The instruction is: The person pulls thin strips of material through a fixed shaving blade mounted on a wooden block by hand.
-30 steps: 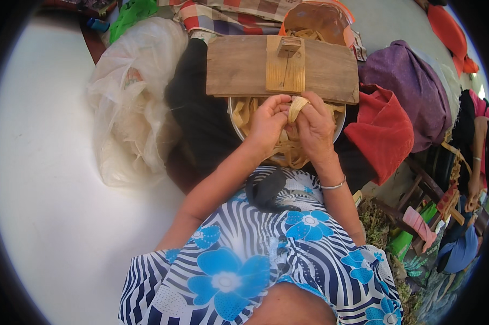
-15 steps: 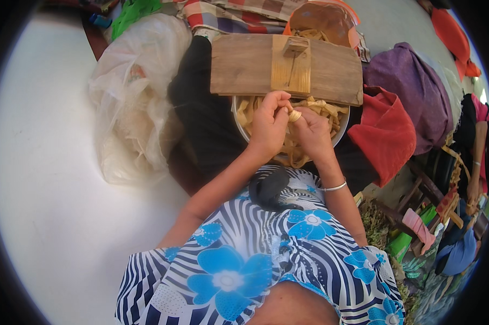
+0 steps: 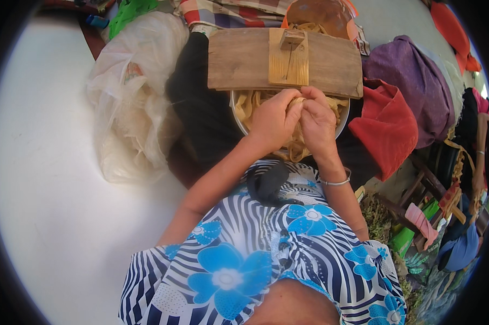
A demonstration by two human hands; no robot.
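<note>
Close together over a pale round basin (image 3: pixel 342 131), both my hands are closed on one small roll of flat tan strip (image 3: pixel 297 101). My left hand (image 3: pixel 271 120) pinches it from the left, with thumb and fingertips bent around it. On its other side, my right hand (image 3: pixel 317 120) grips with curled fingers, which partly hide the roll. Loose tan strips (image 3: pixel 246 106) fill the basin beneath my wrists. Just beyond my fingertips, a wide wooden board (image 3: pixel 238 60) lies across the basin's far part, with a small upright wooden block (image 3: pixel 291 38) at its middle.
A cloudy plastic bag (image 3: pixel 128 108) stands at the left. Behind the board is an orange bag (image 3: pixel 336 21) with more strips. Red cloth (image 3: pixel 385 127) and a purple sack (image 3: pixel 412 92) lie at the right. Another person's arm (image 3: pixel 481 146) shows at the far right.
My right hand has turned and its fingers have moved up over the roll. My left fingers have curled farther around it, so less of the roll shows.
</note>
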